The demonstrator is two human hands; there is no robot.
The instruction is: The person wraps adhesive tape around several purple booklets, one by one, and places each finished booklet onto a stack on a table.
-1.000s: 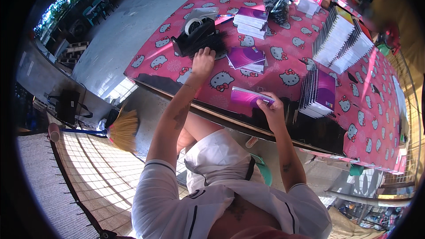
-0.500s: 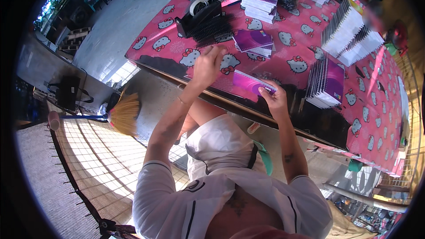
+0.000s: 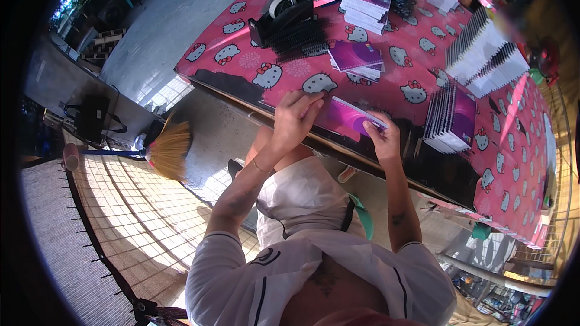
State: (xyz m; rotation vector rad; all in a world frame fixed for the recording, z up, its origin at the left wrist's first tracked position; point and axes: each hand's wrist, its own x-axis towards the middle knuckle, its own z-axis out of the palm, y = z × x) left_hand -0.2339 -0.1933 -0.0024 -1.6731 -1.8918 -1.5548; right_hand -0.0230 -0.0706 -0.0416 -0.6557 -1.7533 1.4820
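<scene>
Purple notebook (image 3: 350,116) over near edge of bench (image 3: 384,96); long axis slants upper left to lower right, free end toward left hand (image 3: 296,121). Right hand (image 3: 384,137): grip pinches right end. Left grip: fingertips close together; whether pinching something, cannot tell.

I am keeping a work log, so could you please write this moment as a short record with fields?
Left hand: fingers curled, near the held notebook; whether it grips something is unclear
Right hand: holds a purple notebook near the table's front edge
Beyond left hand: black coils, beside a black tape holder
Beyond held notebook: small purple pile
Right of right hand: spiral notebooks, purple cover showing
Tablecloth: pink, patterned
Floor, left: broom
</scene>
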